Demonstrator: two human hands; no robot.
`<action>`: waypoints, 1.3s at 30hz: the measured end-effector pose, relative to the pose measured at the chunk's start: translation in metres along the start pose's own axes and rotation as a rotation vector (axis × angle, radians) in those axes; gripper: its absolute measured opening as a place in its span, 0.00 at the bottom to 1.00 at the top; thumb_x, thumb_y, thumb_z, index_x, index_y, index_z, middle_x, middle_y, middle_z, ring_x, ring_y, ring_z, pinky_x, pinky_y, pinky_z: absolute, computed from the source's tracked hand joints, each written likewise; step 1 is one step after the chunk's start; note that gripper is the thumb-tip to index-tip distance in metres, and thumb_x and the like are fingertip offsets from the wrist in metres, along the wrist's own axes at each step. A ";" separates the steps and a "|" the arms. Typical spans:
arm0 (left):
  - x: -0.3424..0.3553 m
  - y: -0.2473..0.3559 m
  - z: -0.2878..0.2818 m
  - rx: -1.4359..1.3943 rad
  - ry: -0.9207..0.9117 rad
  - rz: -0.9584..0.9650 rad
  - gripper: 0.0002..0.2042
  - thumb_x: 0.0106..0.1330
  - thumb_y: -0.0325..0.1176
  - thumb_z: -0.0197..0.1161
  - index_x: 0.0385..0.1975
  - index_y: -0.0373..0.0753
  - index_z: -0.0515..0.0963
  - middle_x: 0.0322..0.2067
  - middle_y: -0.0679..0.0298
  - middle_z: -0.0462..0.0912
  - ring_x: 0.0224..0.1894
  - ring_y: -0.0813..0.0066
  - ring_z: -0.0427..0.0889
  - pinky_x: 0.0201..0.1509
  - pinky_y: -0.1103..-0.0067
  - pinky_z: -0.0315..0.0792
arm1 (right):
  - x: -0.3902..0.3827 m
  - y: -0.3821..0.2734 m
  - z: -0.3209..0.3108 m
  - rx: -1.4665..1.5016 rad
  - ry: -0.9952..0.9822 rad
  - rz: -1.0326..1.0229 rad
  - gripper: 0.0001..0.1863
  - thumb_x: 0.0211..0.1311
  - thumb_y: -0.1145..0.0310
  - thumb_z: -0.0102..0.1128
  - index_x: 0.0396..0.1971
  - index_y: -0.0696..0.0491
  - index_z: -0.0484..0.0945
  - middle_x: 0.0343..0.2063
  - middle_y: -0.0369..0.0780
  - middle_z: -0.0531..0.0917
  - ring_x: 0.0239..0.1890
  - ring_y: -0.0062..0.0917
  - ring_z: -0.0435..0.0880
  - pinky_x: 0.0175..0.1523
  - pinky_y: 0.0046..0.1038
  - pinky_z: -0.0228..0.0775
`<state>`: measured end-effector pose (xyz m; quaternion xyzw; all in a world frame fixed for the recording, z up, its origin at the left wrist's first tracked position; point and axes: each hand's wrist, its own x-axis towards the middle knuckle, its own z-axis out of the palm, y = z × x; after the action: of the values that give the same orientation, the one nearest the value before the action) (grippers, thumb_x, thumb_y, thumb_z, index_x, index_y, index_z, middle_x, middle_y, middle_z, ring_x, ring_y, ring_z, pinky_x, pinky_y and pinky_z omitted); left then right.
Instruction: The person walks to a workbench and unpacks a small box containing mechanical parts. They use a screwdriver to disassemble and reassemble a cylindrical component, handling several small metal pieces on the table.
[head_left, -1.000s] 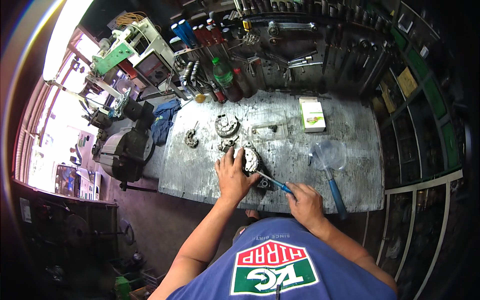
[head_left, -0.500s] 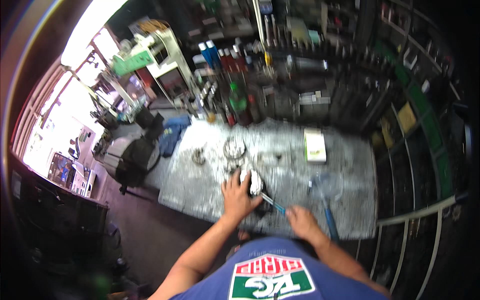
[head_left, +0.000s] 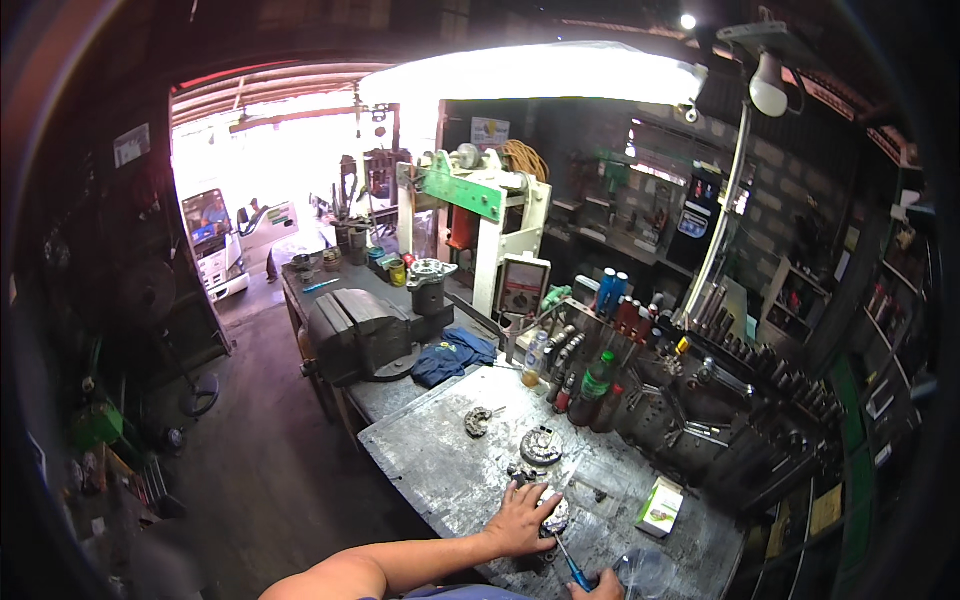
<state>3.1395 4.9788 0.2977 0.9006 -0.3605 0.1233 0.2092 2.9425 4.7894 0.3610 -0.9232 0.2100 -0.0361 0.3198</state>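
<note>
My left hand (head_left: 518, 522) rests against a round metal part (head_left: 556, 516) on the worktable, thumb and fingers spread around its near left side. My right hand (head_left: 602, 588), partly cut off by the lower edge, grips the blue handle of a screwdriver (head_left: 574, 566). Its thin metal shank points at the near edge of the round part; whether the tip touches is too small to tell. Small dark metal pieces (head_left: 522, 474) lie just beyond my left fingers. Farther back are a larger round metal part (head_left: 541, 446) and a smaller ring-shaped piece (head_left: 478, 422).
A white and green box (head_left: 660, 506) and a clear plastic piece (head_left: 645, 572) lie on the worktable (head_left: 420, 460) to the right. Bottles (head_left: 598, 376) and hanging tools line its back. Beyond the left corner stand a large vise (head_left: 360, 330) and blue cloth (head_left: 450, 356).
The view has swung up and to the left, bringing the doorway, vise and lamp into sight. My hands now sit lower in the picture, still at the round part and screwdriver.
</note>
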 end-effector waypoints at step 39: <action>0.007 -0.008 0.009 -0.088 -0.061 -0.023 0.52 0.50 0.57 0.82 0.78 0.44 0.71 0.79 0.42 0.62 0.82 0.36 0.60 0.83 0.33 0.48 | 0.011 0.017 0.014 0.168 -0.073 0.036 0.19 0.73 0.55 0.72 0.37 0.59 0.86 0.40 0.57 0.90 0.46 0.60 0.88 0.52 0.53 0.79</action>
<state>3.1509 4.9754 0.2899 0.8978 -0.3617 0.0772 0.2390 2.9488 4.7814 0.3387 -0.8899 0.2110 -0.0141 0.4041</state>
